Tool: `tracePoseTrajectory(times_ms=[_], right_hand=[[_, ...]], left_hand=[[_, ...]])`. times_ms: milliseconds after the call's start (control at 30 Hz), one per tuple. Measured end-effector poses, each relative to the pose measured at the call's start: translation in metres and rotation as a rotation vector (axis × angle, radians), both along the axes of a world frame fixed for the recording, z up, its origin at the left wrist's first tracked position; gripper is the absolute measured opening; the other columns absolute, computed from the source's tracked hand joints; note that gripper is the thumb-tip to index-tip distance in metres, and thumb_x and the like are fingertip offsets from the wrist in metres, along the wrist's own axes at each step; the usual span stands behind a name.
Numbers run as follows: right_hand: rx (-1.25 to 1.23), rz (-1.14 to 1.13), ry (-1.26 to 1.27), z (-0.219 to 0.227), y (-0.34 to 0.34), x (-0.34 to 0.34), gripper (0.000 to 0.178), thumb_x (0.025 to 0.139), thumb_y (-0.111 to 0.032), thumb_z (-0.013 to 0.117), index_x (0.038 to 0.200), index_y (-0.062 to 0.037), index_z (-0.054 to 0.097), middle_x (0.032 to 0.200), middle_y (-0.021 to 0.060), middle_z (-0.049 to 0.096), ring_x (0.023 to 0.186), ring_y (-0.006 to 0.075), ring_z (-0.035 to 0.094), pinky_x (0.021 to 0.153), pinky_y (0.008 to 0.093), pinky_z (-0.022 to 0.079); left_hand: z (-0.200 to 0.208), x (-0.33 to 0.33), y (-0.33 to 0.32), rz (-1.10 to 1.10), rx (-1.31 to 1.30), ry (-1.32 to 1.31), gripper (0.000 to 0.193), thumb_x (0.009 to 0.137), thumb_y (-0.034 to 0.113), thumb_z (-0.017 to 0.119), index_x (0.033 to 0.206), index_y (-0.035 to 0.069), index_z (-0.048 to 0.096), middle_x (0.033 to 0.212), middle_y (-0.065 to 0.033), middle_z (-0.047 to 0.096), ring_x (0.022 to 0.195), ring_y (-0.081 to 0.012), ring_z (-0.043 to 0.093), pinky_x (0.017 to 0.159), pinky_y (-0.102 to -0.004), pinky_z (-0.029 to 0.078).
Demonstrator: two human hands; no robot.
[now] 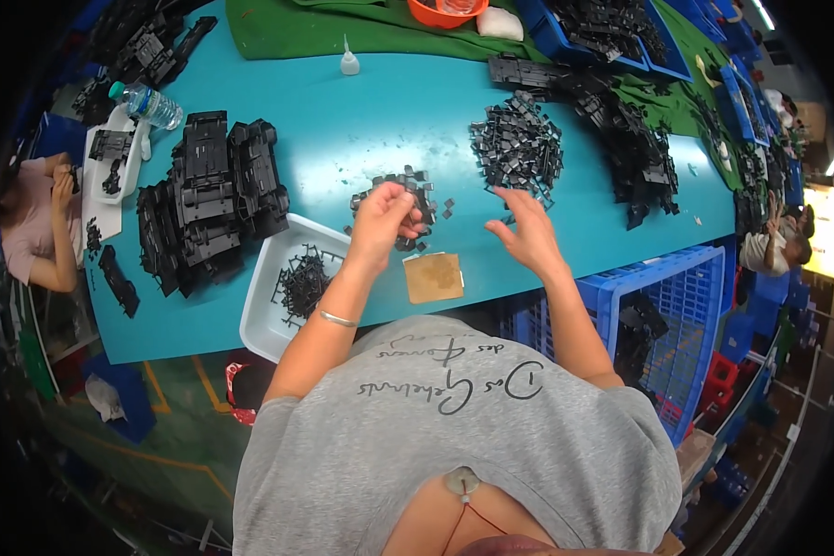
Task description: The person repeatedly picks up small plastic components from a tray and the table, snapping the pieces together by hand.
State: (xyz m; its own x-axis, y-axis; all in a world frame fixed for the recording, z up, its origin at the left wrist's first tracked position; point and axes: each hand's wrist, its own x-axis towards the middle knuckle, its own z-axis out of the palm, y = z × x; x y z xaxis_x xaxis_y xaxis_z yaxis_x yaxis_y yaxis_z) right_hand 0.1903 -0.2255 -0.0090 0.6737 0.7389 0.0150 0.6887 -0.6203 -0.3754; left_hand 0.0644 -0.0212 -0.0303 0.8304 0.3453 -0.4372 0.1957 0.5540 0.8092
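Note:
My left hand [385, 222] is over a small scattered heap of black plastic pieces [422, 185], thumb and fingers pinched together. Whatever sits in that pinch is too small to make out. To its right, my right hand [530, 233] has thumb and fingers apart, with nothing visible in it. Its fingertips are close to the near edge of a larger pile of small black square parts [517, 139]. A brown square pad [434, 278] lies between my forearms near the table edge. By my left forearm, a white tub [259, 310] holds thin black parts [303, 283].
Stacked black chassis-like parts [208, 176] stand on the left of the teal table [361, 107], more [625, 139] on the right. A small white dropper bottle [349, 61] stands at the back. A blue crate [663, 287] is at my right; a co-worker [46, 218] sits left.

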Motion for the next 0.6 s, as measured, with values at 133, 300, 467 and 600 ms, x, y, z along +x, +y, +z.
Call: tracePoseTrajectory(times_ms=[133, 300, 467, 600], right_hand=[[0.299, 0.092, 0.488, 0.053, 0.047, -0.024, 0.057, 0.073, -0.016, 0.068, 0.124, -0.0101, 0.044, 0.107, 0.0130, 0.055, 0.086, 0.0252, 0.059, 0.071, 0.0336, 0.048], [-0.008, 0.260, 0.259, 0.047, 0.064, -0.030, 0.021, 0.073, -0.015, 0.064, 0.089, -0.0034, 0.058, 0.073, 0.0154, 0.059, 0.065, 0.0313, 0.058, 0.057, 0.0379, 0.044], [-0.043, 0.323, 0.400, 0.048, 0.064, -0.038, 0.018, 0.074, -0.019, 0.061, 0.078, -0.0019, 0.056, 0.069, 0.0165, 0.059, 0.067, 0.0350, 0.057, 0.058, 0.0415, 0.043], [-0.087, 0.400, 0.626, 0.047, 0.066, -0.039, 0.019, 0.075, -0.022, 0.060, 0.077, -0.0026, 0.060, 0.071, 0.0155, 0.062, 0.067, 0.0332, 0.059, 0.058, 0.0407, 0.045]], left_hand=[[0.011, -0.009, -0.010, -0.104, 0.150, 0.006, 0.010, 0.087, 0.013, 0.051, 0.084, 0.004, 0.051, 0.067, -0.0029, 0.057, 0.056, -0.0082, 0.054, 0.049, -0.0199, 0.044], [0.013, -0.018, -0.015, -0.169, 0.452, -0.081, 0.011, 0.085, 0.010, 0.053, 0.080, 0.001, 0.052, 0.063, -0.0017, 0.057, 0.056, -0.0052, 0.053, 0.050, -0.0211, 0.042], [0.014, -0.029, -0.013, -0.390, 0.606, 0.009, 0.018, 0.088, 0.015, 0.052, 0.074, 0.002, 0.052, 0.056, -0.0029, 0.053, 0.050, -0.0076, 0.050, 0.046, -0.0232, 0.040], [0.031, -0.033, -0.020, -0.369, 0.896, -0.091, 0.017, 0.082, 0.019, 0.055, 0.076, 0.003, 0.055, 0.058, -0.0099, 0.054, 0.048, -0.0193, 0.051, 0.046, -0.0302, 0.039]])
